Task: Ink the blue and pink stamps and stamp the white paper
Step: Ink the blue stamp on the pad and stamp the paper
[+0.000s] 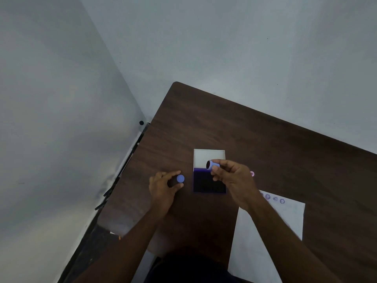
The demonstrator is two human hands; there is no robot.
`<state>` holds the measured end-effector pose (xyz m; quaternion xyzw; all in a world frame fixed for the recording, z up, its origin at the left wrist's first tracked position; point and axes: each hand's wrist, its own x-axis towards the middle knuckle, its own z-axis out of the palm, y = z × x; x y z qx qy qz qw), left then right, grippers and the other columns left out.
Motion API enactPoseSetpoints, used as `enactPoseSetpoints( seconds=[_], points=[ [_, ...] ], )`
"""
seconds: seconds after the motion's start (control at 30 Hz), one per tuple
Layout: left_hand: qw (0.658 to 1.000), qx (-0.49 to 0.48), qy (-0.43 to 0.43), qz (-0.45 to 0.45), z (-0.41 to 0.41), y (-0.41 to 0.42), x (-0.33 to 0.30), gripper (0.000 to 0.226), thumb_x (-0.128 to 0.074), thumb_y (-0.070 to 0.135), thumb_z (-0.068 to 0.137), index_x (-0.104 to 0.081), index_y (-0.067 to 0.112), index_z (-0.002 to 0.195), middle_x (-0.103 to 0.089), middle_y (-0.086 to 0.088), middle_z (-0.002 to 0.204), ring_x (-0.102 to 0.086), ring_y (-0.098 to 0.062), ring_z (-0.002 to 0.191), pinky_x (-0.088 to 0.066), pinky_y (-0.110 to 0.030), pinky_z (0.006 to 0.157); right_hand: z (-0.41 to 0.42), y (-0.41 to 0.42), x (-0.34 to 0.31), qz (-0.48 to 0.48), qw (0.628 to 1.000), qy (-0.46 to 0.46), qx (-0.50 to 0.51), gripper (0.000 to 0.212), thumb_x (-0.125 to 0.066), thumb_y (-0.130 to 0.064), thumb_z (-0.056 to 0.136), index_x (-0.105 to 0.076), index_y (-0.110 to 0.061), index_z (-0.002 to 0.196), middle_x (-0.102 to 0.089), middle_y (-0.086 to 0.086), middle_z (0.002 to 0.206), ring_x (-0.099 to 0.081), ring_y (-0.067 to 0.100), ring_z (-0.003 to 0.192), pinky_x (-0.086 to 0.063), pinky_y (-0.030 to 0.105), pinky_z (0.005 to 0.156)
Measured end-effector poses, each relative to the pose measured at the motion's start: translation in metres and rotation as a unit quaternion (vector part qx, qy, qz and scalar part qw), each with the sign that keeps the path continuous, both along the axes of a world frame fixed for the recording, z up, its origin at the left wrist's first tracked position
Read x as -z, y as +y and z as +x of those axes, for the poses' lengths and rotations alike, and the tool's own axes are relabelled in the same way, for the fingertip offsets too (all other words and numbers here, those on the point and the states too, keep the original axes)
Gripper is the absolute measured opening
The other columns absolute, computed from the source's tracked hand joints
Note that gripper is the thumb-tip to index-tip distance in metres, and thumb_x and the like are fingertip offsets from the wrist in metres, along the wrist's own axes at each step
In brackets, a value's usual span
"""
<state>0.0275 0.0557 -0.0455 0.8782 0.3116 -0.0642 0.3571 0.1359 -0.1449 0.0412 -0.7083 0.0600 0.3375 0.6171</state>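
On the table (265,139), your white paper (265,231) lies at the near right edge, already carrying some prints. The open ink pad (209,181) sits mid-table. Your right hand (232,176) pinches the blue stamp (213,165), tilted above the pad; level its face, then press squarely. Your left hand (163,184) holds the blue cap (180,178); the pink stamp (252,174) peeks out behind your right hand.

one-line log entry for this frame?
right hand: holds blue stamp over ink pad | left hand: holds blue cap | paper: already stamped
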Motion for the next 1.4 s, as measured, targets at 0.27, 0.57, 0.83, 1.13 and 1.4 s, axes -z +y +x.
enactPoseSetpoints(
  seconds=[0.27,0.57,0.83,1.13,1.4],
  points=[
    [0.988,0.038,-0.128,-0.083,0.016,-0.019,-0.050,0.035,-0.076,0.035,0.076,-0.067,0.038,0.110,-0.065,0.018,0.107,-0.056,-0.002,0.105,-0.047,-0.023,0.091,-0.006,-0.015,-0.012,0.180,0.972,0.121,0.091,0.027,-0.058,-0.012,0.089,-0.066,-0.008,0.115,-0.070,0.014,0.098,-0.066,0.021,0.087,-0.053,0.032,0.080],
    [0.963,0.149,-0.187,-0.123,0.062,-0.068,-0.126,0.057,-0.073,0.047,0.069,-0.062,0.021,0.118,-0.056,0.015,0.109,-0.054,0.002,0.091,-0.040,0.000,0.083,-0.013,-0.031,-0.026,0.395,0.894,0.180,0.108,0.038,-0.062,-0.017,0.090,-0.057,-0.002,0.125,-0.066,0.015,0.113,-0.061,0.017,0.090,-0.049,0.038,0.099],
    [0.967,0.128,-0.190,-0.113,0.067,-0.084,-0.133,0.057,-0.073,0.046,0.065,-0.067,0.013,0.111,-0.054,0.011,0.108,-0.051,0.004,0.088,-0.033,0.007,0.080,-0.013,-0.039,-0.027,0.425,0.880,0.180,0.111,0.040,-0.055,-0.013,0.095,-0.049,0.001,0.132,-0.060,0.017,0.120,-0.046,0.029,0.113,-0.048,0.039,0.097],
    [0.969,0.133,-0.180,-0.103,0.068,-0.086,-0.136,0.056,-0.073,0.049,0.063,-0.061,0.026,0.112,-0.060,0.004,0.110,-0.049,-0.003,0.096,-0.033,-0.009,0.088,-0.015,-0.035,-0.025,0.457,0.859,0.200,0.118,0.042,-0.060,-0.014,0.091,-0.051,0.001,0.129,-0.061,0.015,0.111,-0.053,0.018,0.093,-0.049,0.038,0.093],
    [0.959,0.152,-0.231,-0.064,0.068,-0.087,-0.143,0.045,-0.070,0.046,0.065,-0.059,0.030,0.105,-0.052,0.011,0.103,-0.045,0.005,0.089,-0.028,-0.007,0.080,-0.015,-0.034,-0.026,0.465,0.855,0.200,0.112,0.048,-0.066,-0.018,0.087,-0.051,0.000,0.129,-0.056,0.016,0.114,-0.053,0.020,0.097,-0.049,0.039,0.096]
  ],
)
